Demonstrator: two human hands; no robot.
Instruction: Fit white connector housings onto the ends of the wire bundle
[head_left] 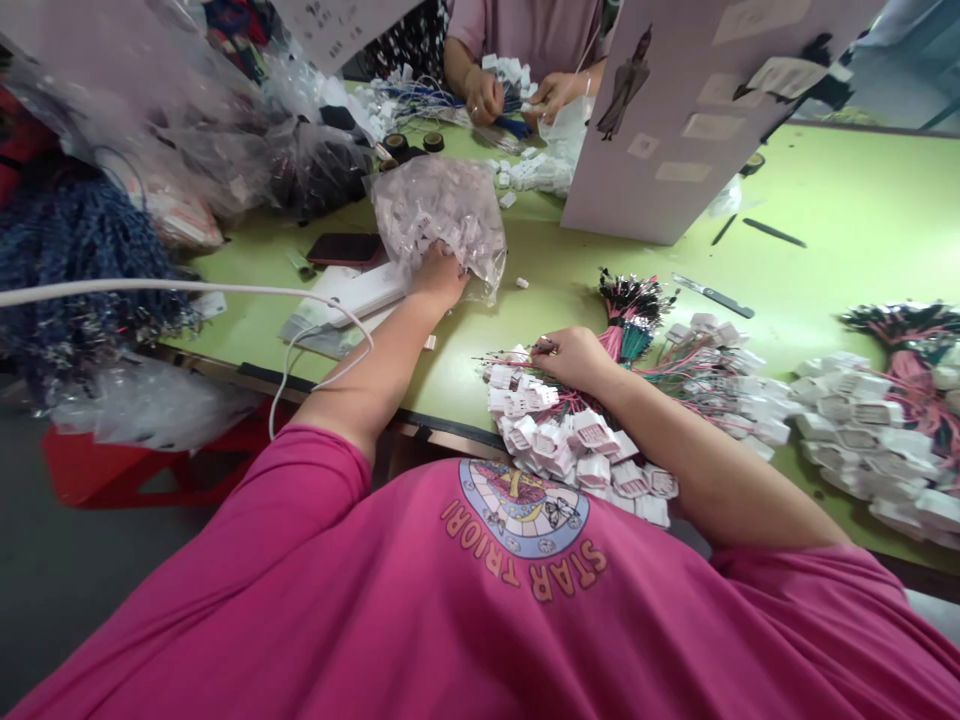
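Note:
My left hand [442, 277] reaches into the mouth of a clear plastic bag [469, 205] full of small white parts; its fingertips are partly hidden among them. Fingers closed, my right hand [574, 358] pinches thin wires with dark metal ends, just above a pile of white connectors [592, 437] at the table's front edge. Pink and green wires run from that pile to a bundle with black tips [634, 300]. More white connectors [750, 400] on wires lie to the right of my right forearm. Two small white pieces lie loose near the bag.
A phone [345, 249] and white boxes [371, 290] lie left of the bag. A white cable [172, 285] crosses the left side. Across the green table [862, 220], a person handles wires beside an upright panel [637, 130]. A cutter knife [712, 296] and another wire bundle [911, 370] lie right.

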